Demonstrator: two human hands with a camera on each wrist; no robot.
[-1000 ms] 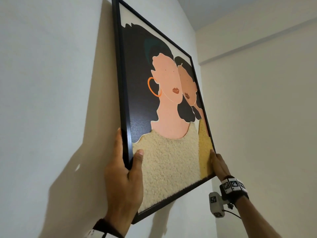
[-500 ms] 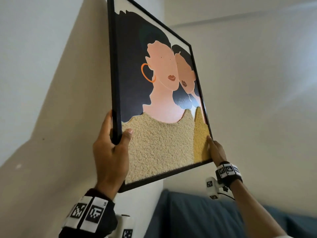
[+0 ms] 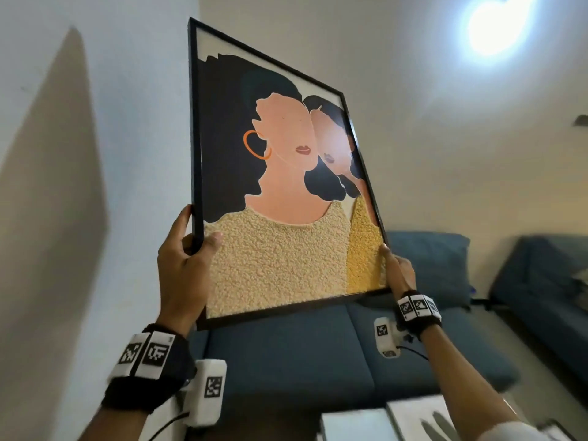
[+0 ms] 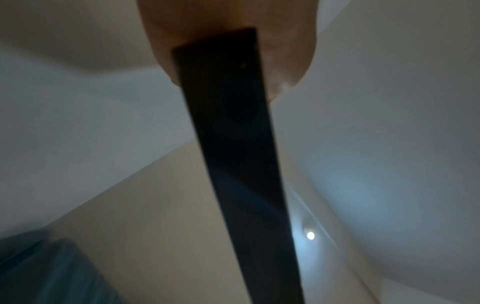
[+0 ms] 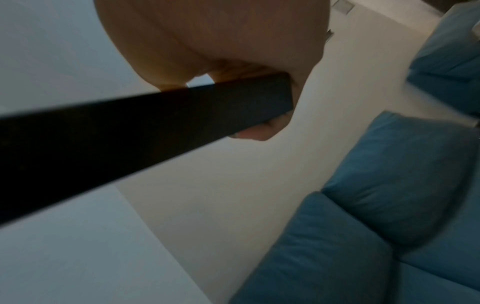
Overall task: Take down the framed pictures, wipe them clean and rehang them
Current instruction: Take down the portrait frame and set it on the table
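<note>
I see a white wall [image 3: 95,154] on my left and a blue sofa [image 3: 318,351] below. The big framed picture [image 3: 280,192] is up in the air, tilted, off the wall. My left hand [image 3: 183,265] has its fingers curled round the left edge. My right hand [image 3: 399,272] grips the bottom right corner.

Framed picture [image 3: 280,192]: thin black frame, two stylised figures with dark hair, orange hoop earring, textured cream and yellow tops. Off the wall, held aloft, tilted, gripped at both lower side edges.
</note>
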